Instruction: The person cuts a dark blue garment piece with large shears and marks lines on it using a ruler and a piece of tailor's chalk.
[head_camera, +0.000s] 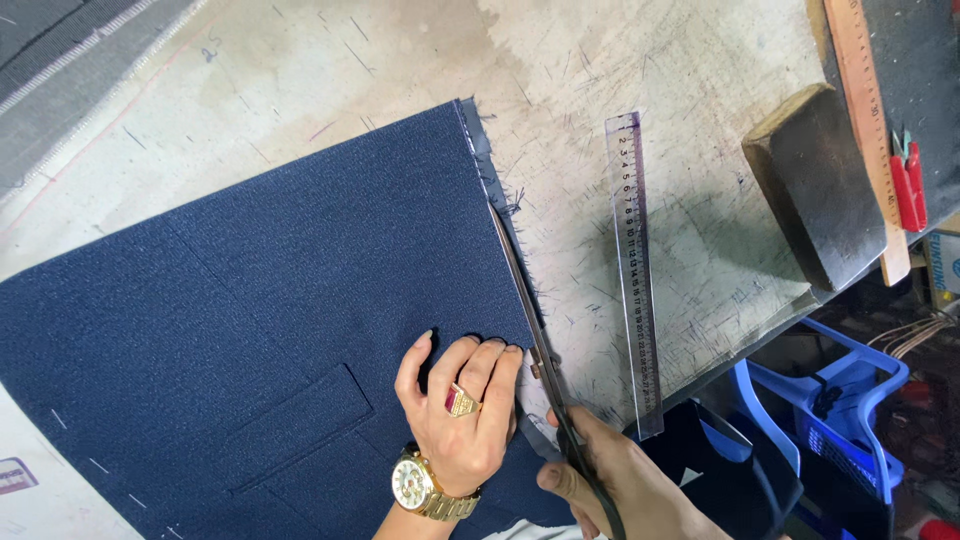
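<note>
1. Overhead, 1 piece of navy cloth (270, 300) with a sewn pocket outline lies flat on a scratched, pale worktable (330, 60); its right edge runs just beside a clear plastic ruler (635, 270).
2. Left hand (460, 410), wearing 1 ring and 1 gold watch, presses flat on the cloth near that edge; fingers spread, gripping nothing.
3. Right hand (615, 485) is clenched around the handles of 1 pair of scissors (535, 340); the blades lie along the cloth's frayed right edge, pointing away from the person.
4. Judging by this, trimming that edge is the step in hand; the next cut seems to call for keeping the cloth pinned and the blades in line with the edge.
5. Elsewhere: 1 dark block (815, 185), 1 wooden ruler (865, 130), 1 red clipper (908, 180), 1 blue plastic crate (850, 410) below the table.
</note>
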